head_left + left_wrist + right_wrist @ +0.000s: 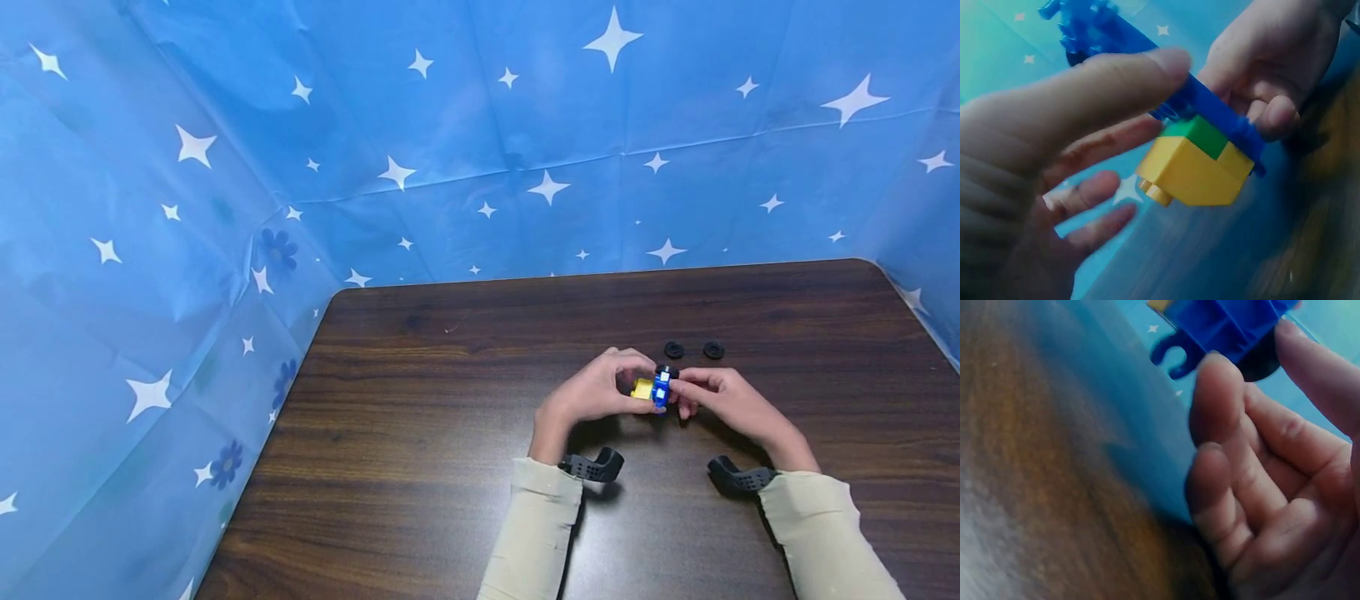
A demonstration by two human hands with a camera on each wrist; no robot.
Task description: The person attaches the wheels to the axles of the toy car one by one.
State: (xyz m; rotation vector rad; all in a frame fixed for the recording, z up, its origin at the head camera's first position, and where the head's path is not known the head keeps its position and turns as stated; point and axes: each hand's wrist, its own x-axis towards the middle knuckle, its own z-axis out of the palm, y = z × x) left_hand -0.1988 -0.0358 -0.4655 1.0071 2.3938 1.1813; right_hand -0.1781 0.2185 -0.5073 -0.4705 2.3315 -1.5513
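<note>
Between the two hands is a toy vehicle made of building bricks. Its long blue base [1219,109] carries a green brick [1210,139] and yellow bricks [1194,175]. In the head view the left hand [592,390] grips the blue base [660,393], thumb across it, the other fingers spread behind. From the other side the right hand [738,407] pinches at a black wheel [1261,361] against the base's side, thumb and fingertips on either side of it. A hook-shaped blue piece [1175,357] juts from the base's end. Fingers partly hide the toy's far side.
Two loose black wheels [674,350] lie on the dark wooden table [420,433] just beyond the hands. Blue star-printed sheeting [480,150] rises behind the table and along its sides. Each wrist wears a black camera mount [600,465].
</note>
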